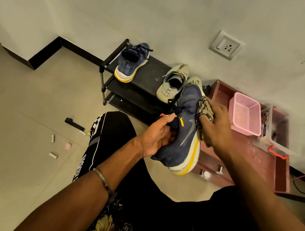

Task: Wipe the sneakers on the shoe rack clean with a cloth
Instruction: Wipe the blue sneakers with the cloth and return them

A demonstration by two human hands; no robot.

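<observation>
Nearest, a navy-blue mesh sneaker with a white-and-yellow sole [185, 135], lifted off the rack and held in the air on its side, sole turned right. Left hand [156, 134] curled round its collar and tongue, fingers tucked inside the opening. Right hand [216, 127] pressing a crumpled, brown-patterned cloth [204, 109] against the sole edge and side, fingers wrapped over the wad. Wiping under way on this shoe, then, and judging from the grip not finished yet (no telling from here how clean the far side is).

Farther off, on the top shelf of the black tube-framed shoe rack [106, 64]: a pair of pale beige lace-up sneakers [171, 81] just behind the held shoe, and the matching navy sneaker [131, 63] standing apart to the left. Probably three shoes left to wipe, plus returning this one.
</observation>
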